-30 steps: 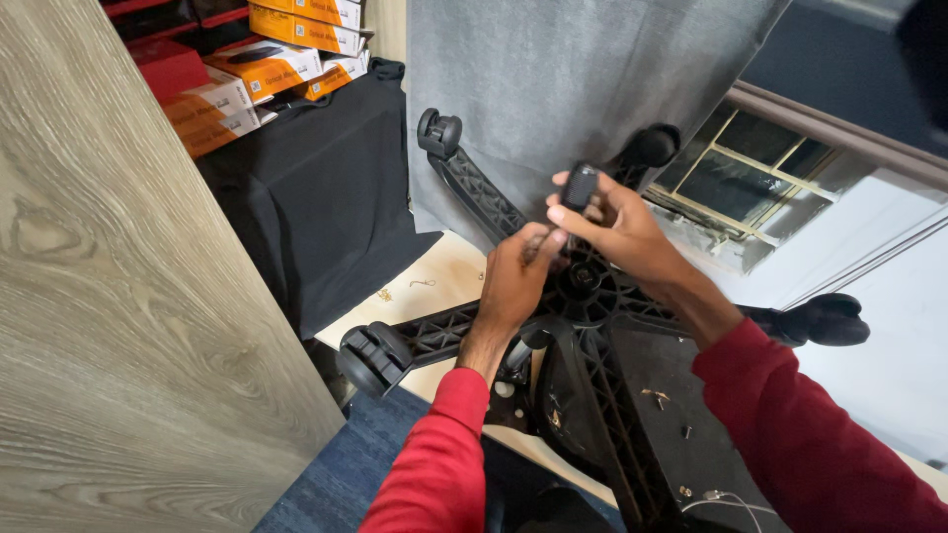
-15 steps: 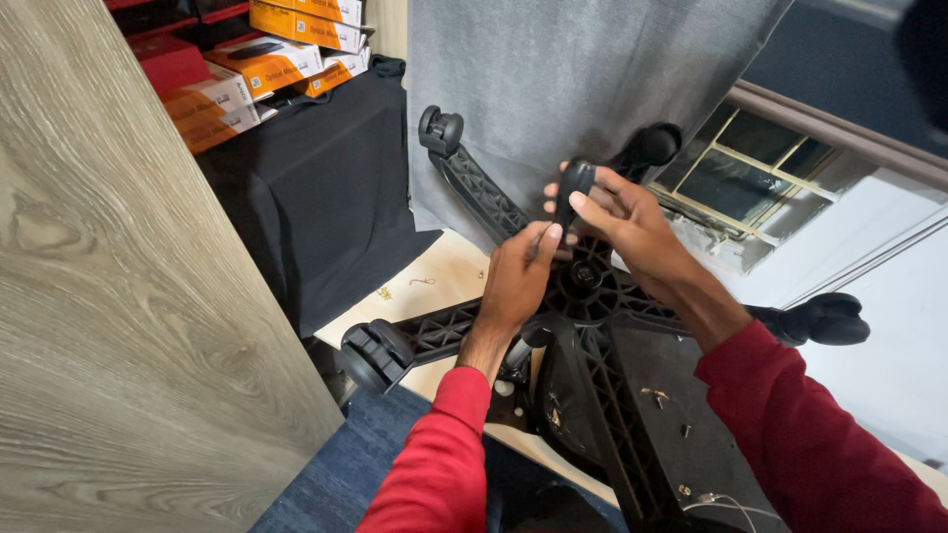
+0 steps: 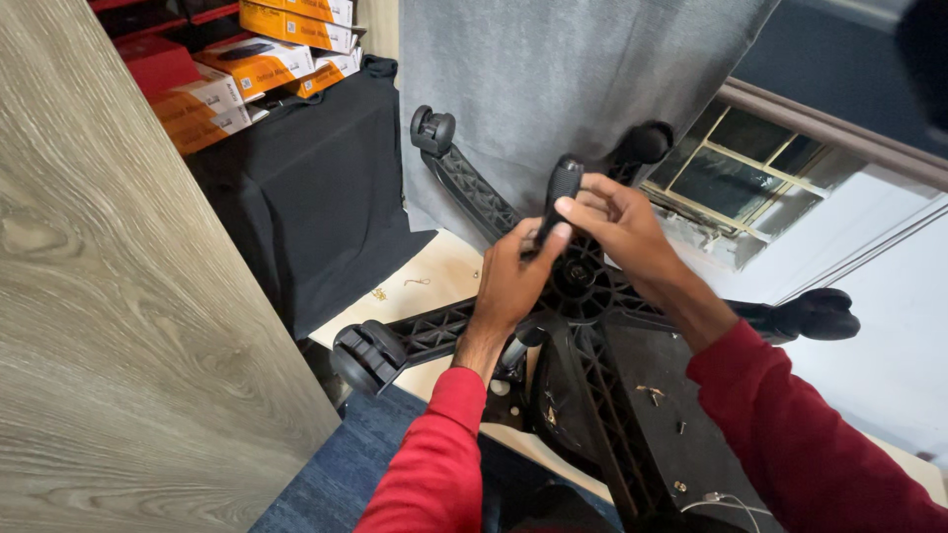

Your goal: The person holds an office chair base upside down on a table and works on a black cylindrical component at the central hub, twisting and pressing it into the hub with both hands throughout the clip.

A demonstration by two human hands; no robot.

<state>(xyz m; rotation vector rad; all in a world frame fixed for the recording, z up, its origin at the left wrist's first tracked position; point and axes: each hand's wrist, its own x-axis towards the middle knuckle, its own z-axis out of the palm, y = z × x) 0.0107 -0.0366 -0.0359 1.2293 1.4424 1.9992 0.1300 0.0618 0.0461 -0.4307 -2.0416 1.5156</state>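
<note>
Right now your left hand and right hand meet at frame centre over the hub of a black five-arm chair base; both grip a small black cylindrical part, upright and slightly tilted, just above the hub; right-hand fingers wrap its upper half, left thumb and fingertips pinch its lower end; both grips clenched on it; red sleeves on both arms; base lies upturned, arms spreading outward; casters on it at upper centre, lower left, far right, and one behind your right hand at upper centre; grey cloth hangs behind; black cloth at left under orange and white boxes in upper left; wood-grain panel fills left side; small screws lie on a dark surface lower right.
</note>
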